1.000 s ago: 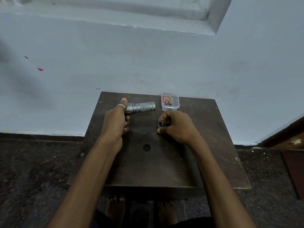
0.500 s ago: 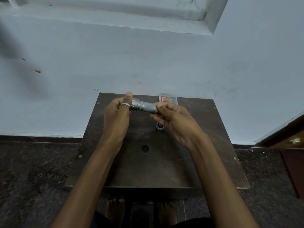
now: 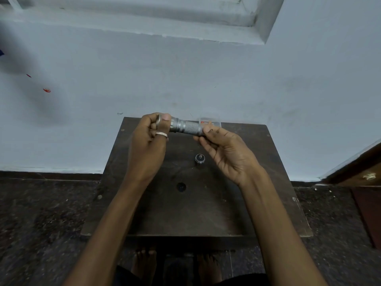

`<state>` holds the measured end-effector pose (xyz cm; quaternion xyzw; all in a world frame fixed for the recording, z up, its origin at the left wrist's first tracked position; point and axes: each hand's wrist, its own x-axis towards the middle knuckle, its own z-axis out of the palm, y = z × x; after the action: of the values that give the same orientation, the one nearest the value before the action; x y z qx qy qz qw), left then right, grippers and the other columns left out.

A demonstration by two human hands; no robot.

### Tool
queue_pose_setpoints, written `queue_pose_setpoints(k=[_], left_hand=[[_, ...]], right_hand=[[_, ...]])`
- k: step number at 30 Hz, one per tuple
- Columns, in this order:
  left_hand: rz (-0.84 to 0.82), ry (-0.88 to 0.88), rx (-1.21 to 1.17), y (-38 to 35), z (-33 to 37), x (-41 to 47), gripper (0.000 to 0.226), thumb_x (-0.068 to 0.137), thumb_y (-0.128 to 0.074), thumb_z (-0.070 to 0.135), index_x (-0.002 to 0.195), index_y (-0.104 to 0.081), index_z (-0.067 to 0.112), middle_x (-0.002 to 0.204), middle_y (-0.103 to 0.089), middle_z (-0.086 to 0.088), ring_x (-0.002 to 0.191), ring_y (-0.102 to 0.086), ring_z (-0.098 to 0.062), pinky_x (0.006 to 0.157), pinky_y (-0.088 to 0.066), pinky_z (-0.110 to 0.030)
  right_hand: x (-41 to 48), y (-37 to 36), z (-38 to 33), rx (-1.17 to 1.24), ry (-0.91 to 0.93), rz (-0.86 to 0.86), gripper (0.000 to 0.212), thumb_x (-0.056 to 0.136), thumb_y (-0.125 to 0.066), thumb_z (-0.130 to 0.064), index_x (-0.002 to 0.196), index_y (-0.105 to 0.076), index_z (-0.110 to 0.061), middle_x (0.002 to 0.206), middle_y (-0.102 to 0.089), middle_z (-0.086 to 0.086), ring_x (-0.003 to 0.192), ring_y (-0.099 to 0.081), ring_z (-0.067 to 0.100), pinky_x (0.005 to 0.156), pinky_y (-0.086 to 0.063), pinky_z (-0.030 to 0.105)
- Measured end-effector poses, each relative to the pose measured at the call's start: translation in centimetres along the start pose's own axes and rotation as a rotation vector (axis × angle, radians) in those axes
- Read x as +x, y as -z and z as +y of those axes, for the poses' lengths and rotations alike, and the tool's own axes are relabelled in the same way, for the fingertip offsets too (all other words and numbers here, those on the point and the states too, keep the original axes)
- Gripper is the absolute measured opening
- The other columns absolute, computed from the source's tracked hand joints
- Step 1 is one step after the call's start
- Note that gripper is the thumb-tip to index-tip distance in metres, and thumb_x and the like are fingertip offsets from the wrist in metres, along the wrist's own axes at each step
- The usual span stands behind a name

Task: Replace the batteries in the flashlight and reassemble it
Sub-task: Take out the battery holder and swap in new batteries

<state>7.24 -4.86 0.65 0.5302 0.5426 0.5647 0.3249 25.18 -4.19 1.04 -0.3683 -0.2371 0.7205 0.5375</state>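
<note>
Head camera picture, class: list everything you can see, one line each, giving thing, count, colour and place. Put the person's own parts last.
flashlight: one, silver, held above the far part of the table, between both hands
end cap: one, black with a silver rim, standing on the table below the right hand's fingers
plastic box: one, clear, far edge of the table, partly hidden behind the flashlight; something red and orange shows inside
table: one, dark brown, against the wall, with a round hole near its middle
wall: one, pale blue, behind the table
ring: one, silver, on the left thumb
left hand: one, gripping the flashlight's head end
right hand: one, holding the flashlight's tail end
feet: two, bare, under the table
</note>
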Motion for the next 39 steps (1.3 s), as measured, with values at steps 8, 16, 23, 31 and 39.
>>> queue_pose_setpoints(k=[8,16,23,31,39], left_hand=[[-0.187,-0.067,0.170,0.5,-1.7,0.5,0.046,0.089,-0.073,0.028,0.133,-0.059,0.030,0.120,-0.059,0.006,0.102,-0.063,-0.007,0.085,-0.054,-0.021],[-0.084,-0.253,0.715,0.7,-2.4,-0.2,0.033,0.083,-0.075,0.033,0.115,-0.067,0.030,0.113,-0.049,0.002,0.107,-0.043,-0.019,0.070,-0.047,-0.036],[-0.083,-0.114,0.761,1.9,-3.7,0.4,0.026,0.085,-0.072,0.039,0.109,-0.069,0.027,0.095,-0.054,0.002,0.088,-0.055,-0.020,0.070,-0.040,-0.031],[-0.053,0.072,0.822,2.4,-3.8,0.7,0.031,0.085,-0.074,0.038,0.101,-0.065,0.013,0.103,-0.068,-0.009,0.098,-0.062,-0.032,0.074,-0.038,-0.035],[-0.091,0.207,0.822,2.6,-4.5,0.6,0.044,0.077,-0.078,0.044,0.105,-0.063,0.014,0.109,-0.067,-0.008,0.103,-0.062,-0.032,0.081,-0.047,-0.039]], right_hand=[[0.3,-0.3,0.2,-0.088,0.174,0.073,0.010,0.092,-0.066,0.000,0.101,-0.069,0.002,0.084,-0.073,0.004,0.079,-0.071,0.012,0.076,-0.057,0.016],[0.1,-0.8,1.0,-0.473,0.351,0.098,0.021,0.086,-0.077,-0.011,0.105,-0.075,-0.003,0.088,-0.077,0.007,0.083,-0.071,0.013,0.075,-0.057,0.023],[0.1,-0.3,0.3,-0.353,0.398,0.160,0.020,0.088,-0.076,-0.012,0.106,-0.074,-0.004,0.090,-0.076,0.011,0.087,-0.071,0.022,0.082,-0.060,0.030],[0.3,0.1,0.3,-0.356,0.380,0.179,0.024,0.089,-0.075,-0.014,0.109,-0.073,0.000,0.094,-0.076,0.013,0.089,-0.070,0.023,0.085,-0.059,0.033],[0.4,0.1,0.4,-0.369,0.348,0.182,0.025,0.090,-0.075,-0.014,0.110,-0.072,0.002,0.093,-0.076,0.012,0.092,-0.071,0.023,0.095,-0.058,0.042]])
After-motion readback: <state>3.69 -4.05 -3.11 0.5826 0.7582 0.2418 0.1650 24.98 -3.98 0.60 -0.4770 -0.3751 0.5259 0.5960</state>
